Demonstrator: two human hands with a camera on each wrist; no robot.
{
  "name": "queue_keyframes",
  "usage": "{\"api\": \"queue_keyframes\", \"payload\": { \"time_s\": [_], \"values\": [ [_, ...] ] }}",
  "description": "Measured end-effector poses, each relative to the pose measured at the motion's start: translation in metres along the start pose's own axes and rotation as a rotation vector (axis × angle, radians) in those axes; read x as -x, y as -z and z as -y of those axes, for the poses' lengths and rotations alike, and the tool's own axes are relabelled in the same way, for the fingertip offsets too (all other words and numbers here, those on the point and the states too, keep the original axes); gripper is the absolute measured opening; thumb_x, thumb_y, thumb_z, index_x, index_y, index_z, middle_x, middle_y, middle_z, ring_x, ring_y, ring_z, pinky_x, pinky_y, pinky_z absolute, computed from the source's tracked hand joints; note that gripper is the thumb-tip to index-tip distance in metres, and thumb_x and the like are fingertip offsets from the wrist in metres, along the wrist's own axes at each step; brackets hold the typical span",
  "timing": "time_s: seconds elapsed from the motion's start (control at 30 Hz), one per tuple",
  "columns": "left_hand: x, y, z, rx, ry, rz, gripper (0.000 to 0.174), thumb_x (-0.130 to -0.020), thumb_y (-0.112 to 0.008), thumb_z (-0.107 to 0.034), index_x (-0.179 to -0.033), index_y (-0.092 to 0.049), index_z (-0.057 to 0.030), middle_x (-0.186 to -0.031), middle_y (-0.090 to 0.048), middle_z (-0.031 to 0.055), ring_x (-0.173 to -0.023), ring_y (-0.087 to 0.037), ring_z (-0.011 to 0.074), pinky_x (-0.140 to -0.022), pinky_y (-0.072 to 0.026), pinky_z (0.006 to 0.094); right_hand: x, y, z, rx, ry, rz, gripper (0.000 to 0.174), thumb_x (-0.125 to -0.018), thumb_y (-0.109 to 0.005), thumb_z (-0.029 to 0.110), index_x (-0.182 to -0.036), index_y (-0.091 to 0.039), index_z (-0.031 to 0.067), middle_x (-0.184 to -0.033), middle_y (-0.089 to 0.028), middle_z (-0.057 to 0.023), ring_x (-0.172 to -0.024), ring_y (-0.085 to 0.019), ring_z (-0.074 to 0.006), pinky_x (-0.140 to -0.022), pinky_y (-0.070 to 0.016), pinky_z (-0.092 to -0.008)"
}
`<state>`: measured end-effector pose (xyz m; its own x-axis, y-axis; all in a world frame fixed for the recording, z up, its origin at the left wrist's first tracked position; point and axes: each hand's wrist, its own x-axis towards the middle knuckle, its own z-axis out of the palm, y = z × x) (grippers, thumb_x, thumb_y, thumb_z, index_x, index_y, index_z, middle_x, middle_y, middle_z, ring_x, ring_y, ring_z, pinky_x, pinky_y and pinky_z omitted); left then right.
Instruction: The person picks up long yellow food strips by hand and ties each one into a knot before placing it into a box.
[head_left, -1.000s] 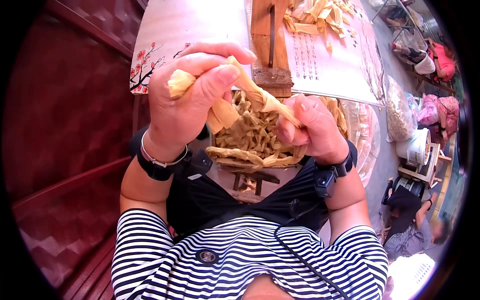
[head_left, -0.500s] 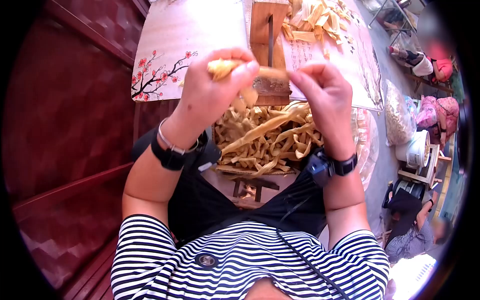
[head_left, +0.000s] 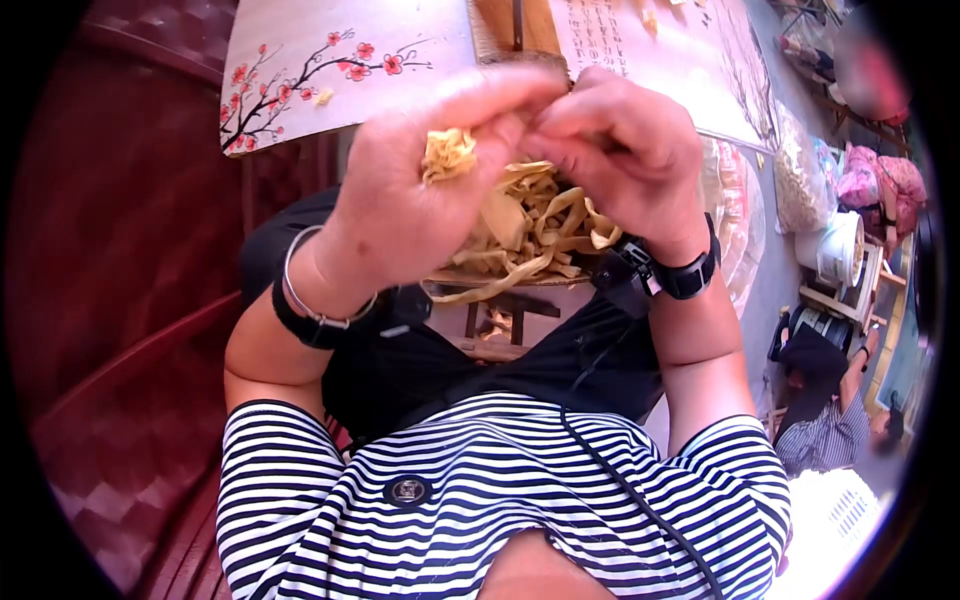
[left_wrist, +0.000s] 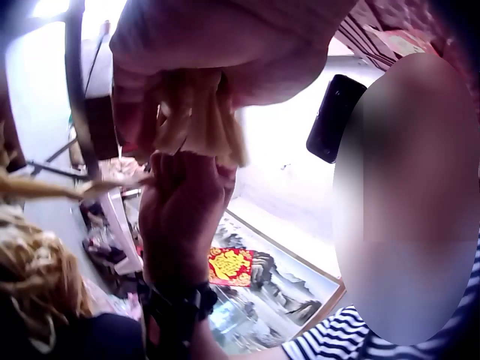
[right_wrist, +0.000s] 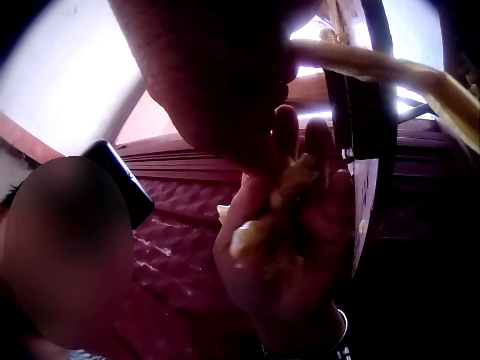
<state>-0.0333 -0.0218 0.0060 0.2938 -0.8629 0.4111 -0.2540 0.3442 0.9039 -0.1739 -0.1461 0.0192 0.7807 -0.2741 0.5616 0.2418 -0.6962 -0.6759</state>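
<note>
My left hand [head_left: 410, 190] grips a folded bundle of pale-yellow corn husk [head_left: 448, 155], its crumpled end poking out beside the thumb. In the left wrist view, husk folds [left_wrist: 199, 124] hang below that hand's fingers. The right hand [head_left: 635, 150] has its fingertips right at the left hand's fingertips, bent and pinching the husk strip. A twisted husk strand [right_wrist: 375, 64] leads away from the right hand in the right wrist view. Under both hands lies a heap of twisted husk cord [head_left: 560, 220]. The hands hide most of the strip between them.
Beyond the hands stands a table [head_left: 300, 50] with a blossom-printed top and a wooden block [head_left: 518, 25] at its near edge. Red wall panels [head_left: 130, 250] rise at left. At right are clear plastic bags [head_left: 730, 220], a white bucket [head_left: 840, 245] and seated people.
The right hand has risen from low right and come together with the left hand at the husk. The length stretched between them is now hidden. The head view has shifted, with the table higher.
</note>
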Motion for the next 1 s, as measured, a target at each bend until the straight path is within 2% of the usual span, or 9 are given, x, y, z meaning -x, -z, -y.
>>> {"api": "queue_keyframes", "payload": {
  "time_s": [0.17, 0.23, 0.27, 0.33, 0.5, 0.63, 0.73, 0.8, 1.0],
  "values": [
    [0.014, -0.012, 0.004, 0.549, 0.745, 0.276, 0.019, -0.093, -0.052, -0.014, -0.082, -0.063, -0.0026, -0.074, -0.067, 0.0060, -0.065, -0.063, 0.0087, -0.052, -0.0467, 0.0207, 0.003, 0.002, 0.001, -0.210, 0.076, 0.054, 0.012, -0.076, -0.075, 0.006, -0.082, -0.065, 0.0022, -0.068, -0.063, -0.0039, -0.058, -0.062, -0.0121, -0.052, -0.0453, -0.0231],
    [0.006, -0.010, -0.007, 0.448, 0.664, 0.813, 0.013, -0.088, -0.059, -0.014, -0.085, -0.065, -0.0028, -0.072, -0.068, 0.0062, -0.063, -0.065, 0.0122, -0.054, -0.0499, 0.0234, 0.013, 0.004, 0.006, -0.459, -0.190, -0.016, 0.009, -0.079, -0.073, 0.004, -0.084, -0.066, 0.0010, -0.070, -0.065, -0.0011, -0.061, -0.060, -0.0056, -0.052, -0.0438, -0.0190],
    [0.013, -0.008, 0.006, 0.686, 0.407, 1.022, 0.013, -0.086, -0.063, -0.016, -0.087, -0.066, -0.0035, -0.076, -0.069, 0.0059, -0.066, -0.066, 0.0135, -0.057, -0.0515, 0.0250, 0.013, 0.008, 0.011, -0.537, -0.245, -0.091, 0.007, -0.082, -0.070, 0.004, -0.087, -0.066, -0.0001, -0.073, -0.065, 0.0007, -0.064, -0.058, -0.0027, -0.054, -0.0428, -0.0163],
    [0.005, -0.007, -0.007, 0.814, 0.121, 0.941, 0.015, -0.084, -0.065, -0.013, -0.093, -0.066, -0.0011, -0.086, -0.068, 0.0125, -0.063, -0.062, 0.0192, -0.057, -0.0500, 0.0293, 0.011, 0.011, 0.011, -0.507, -0.315, -0.186, 0.006, -0.084, -0.068, 0.004, -0.089, -0.067, -0.0004, -0.074, -0.065, 0.0003, -0.064, -0.058, -0.0028, -0.055, -0.0429, -0.0163],
    [-0.008, 0.010, -0.019, -0.483, -0.480, 0.233, 0.029, -0.071, -0.077, -0.020, -0.086, -0.067, 0.0014, -0.076, -0.060, 0.0070, -0.060, -0.060, 0.0179, -0.051, -0.0458, 0.0266, 0.012, 0.005, 0.012, -0.939, -0.802, 0.203, 0.021, -0.090, -0.063, 0.016, -0.102, -0.067, -0.0010, -0.088, -0.067, -0.0027, -0.073, -0.060, -0.0060, -0.062, -0.0469, -0.0185],
    [-0.008, 0.007, 0.000, -0.541, -0.678, 0.030, 0.027, -0.061, -0.077, -0.022, -0.072, -0.063, -0.0020, -0.077, -0.059, 0.0081, -0.056, -0.060, 0.0169, -0.047, -0.0481, 0.0274, 0.021, -0.027, 0.005, -1.347, -0.988, 0.164, 0.022, -0.086, -0.063, 0.006, -0.106, -0.064, -0.0026, -0.097, -0.066, -0.0060, -0.082, -0.063, -0.0098, -0.070, -0.0518, -0.0214],
    [-0.003, 0.011, 0.006, -0.572, -0.605, -0.037, 0.025, -0.065, -0.077, -0.016, -0.079, -0.065, 0.0011, -0.090, -0.064, 0.0128, -0.067, -0.065, 0.0214, -0.057, -0.0526, 0.0277, 0.016, -0.021, 0.006, -1.422, -0.957, -0.050, 0.012, -0.088, -0.065, 0.013, -0.091, -0.065, 0.0011, -0.084, -0.066, -0.0027, -0.061, -0.054, -0.0052, -0.053, -0.0428, -0.0180],
    [-0.001, 0.014, 0.008, -0.591, -0.408, -0.081, 0.028, -0.067, -0.078, -0.011, -0.088, -0.068, 0.0034, -0.099, -0.065, 0.0159, -0.077, -0.066, 0.0246, -0.068, -0.0536, 0.0294, 0.014, -0.027, 0.011, -0.780, -0.797, -0.245, 0.015, -0.089, -0.065, 0.017, -0.088, -0.065, 0.0020, -0.073, -0.064, 0.0007, -0.054, -0.047, -0.0024, -0.048, -0.0361, -0.0162],
    [0.000, 0.018, -0.005, -0.476, -0.078, 0.208, 0.012, -0.073, -0.067, 0.001, -0.085, -0.065, 0.0030, -0.110, -0.064, 0.0178, -0.086, -0.067, 0.0261, -0.073, -0.0534, 0.0298, 0.015, -0.017, 0.010, -0.289, -0.520, 0.069, 0.024, -0.093, -0.059, 0.021, -0.081, -0.062, 0.0005, -0.063, -0.059, -0.0042, -0.055, -0.051, -0.0067, -0.048, -0.0399, -0.0242]
  ]
}}
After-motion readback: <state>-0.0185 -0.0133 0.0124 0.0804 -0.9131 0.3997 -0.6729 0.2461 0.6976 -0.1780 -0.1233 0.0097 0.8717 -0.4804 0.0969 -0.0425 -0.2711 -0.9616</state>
